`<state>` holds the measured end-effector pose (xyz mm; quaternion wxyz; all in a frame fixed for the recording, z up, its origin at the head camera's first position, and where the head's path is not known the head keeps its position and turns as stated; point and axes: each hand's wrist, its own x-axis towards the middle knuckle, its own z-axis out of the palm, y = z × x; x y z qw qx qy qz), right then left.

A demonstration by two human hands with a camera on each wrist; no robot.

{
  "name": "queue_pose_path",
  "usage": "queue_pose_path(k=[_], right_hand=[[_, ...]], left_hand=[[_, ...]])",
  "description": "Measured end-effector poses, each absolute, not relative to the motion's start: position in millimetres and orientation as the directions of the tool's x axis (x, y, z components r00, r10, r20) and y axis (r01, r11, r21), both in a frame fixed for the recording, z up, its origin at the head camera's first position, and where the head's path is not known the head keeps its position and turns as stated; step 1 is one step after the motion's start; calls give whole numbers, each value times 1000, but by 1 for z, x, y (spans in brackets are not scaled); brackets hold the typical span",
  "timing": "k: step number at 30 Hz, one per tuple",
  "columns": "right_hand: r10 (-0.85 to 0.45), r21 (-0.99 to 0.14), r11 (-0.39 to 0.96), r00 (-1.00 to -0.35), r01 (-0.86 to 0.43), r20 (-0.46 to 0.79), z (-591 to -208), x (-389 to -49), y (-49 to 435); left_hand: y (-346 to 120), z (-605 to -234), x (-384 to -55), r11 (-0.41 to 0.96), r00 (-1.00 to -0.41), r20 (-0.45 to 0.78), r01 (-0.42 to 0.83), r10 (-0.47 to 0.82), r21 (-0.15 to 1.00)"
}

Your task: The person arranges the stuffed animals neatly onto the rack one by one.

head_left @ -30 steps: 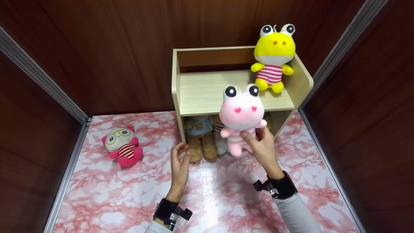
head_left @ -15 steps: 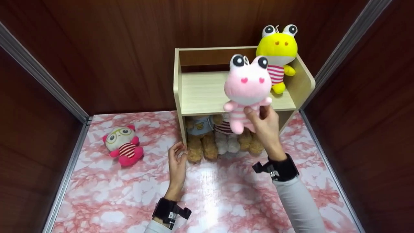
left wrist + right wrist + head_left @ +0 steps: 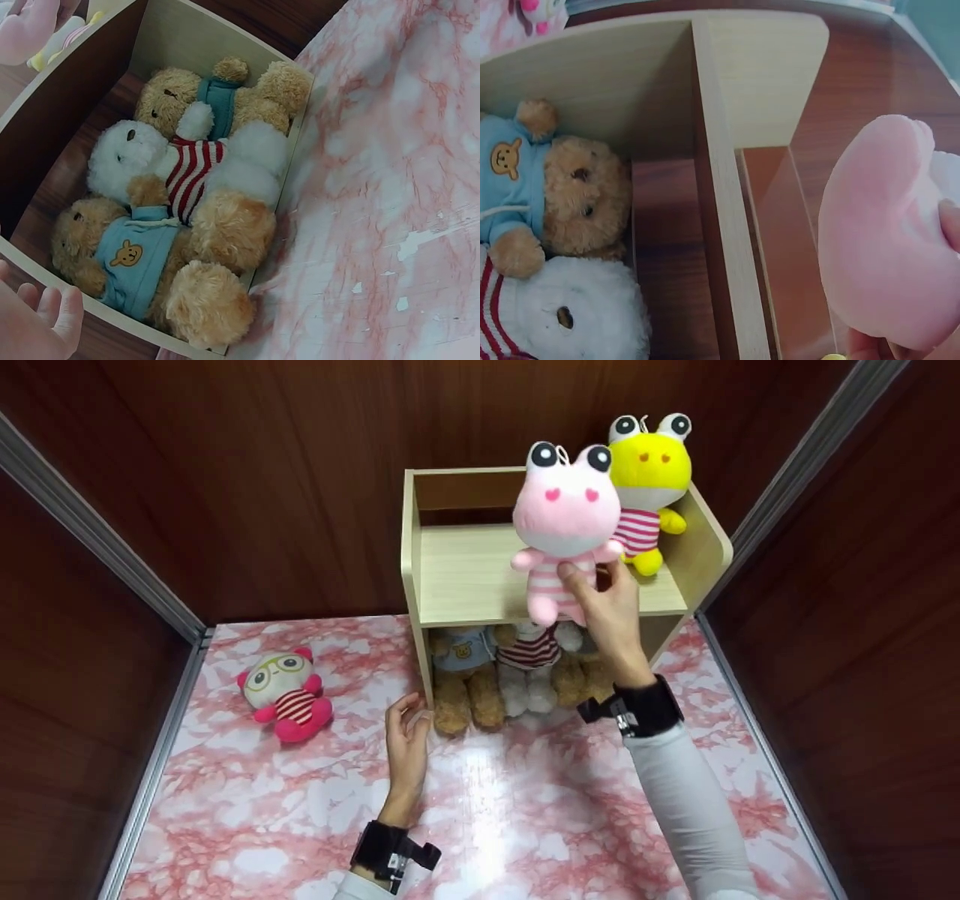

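Note:
My right hand [image 3: 619, 615] grips the striped body of a pink frog plush toy [image 3: 568, 514], thumb in front. The toy is upright, over the front of the upper shelf in the head view; its big head [image 3: 885, 240] shows at the right of the right wrist view. Behind it, a yellow frog plush toy [image 3: 651, 465] sits at the shelf's right end, partly covered. My left hand [image 3: 407, 750] is beside the lower front of the shelf unit's left panel, fingers loosely bent and holding nothing; its fingers [image 3: 69, 319] show right at the panel's edge in the left wrist view.
The pale wooden shelf unit [image 3: 469, 574] stands against a dark wood wall. Its lower compartment holds a blue-shirted bear [image 3: 135, 262], a white one in red stripes [image 3: 187, 169] and a teal-shirted bear [image 3: 217, 109]. A pink panda plush [image 3: 292, 705] lies on the marbled floor at left.
My right hand has raised the pink frog plush toy from in front of the lower compartment to the upper shelf, now overlapping the yellow one. My left hand has shifted slightly left.

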<state>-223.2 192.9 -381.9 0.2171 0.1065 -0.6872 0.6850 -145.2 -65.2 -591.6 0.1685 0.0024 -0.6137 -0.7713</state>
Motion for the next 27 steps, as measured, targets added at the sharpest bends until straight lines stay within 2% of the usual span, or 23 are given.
queue_pose_path(k=[6,13,21,27], right_hand=[[211,-901,124,-876,-416,433,-383,-250,194],[250,-887,293,-867,-357,431,-382,-274,196],[259,-916,259,-891,-307,372,-386,-289,197],[283,-901,329,-881,-283,380,-387,-297,197]], left_hand=[[-67,-595,-146,-150,-938,214,261,-273,954],[-68,-599,-146,-131,-935,211,257,-285,958],[-70,-602,-145,-150,-945,190,236,-265,960],[-70,-605,-146,-150,-946,190,235,-264,960]])
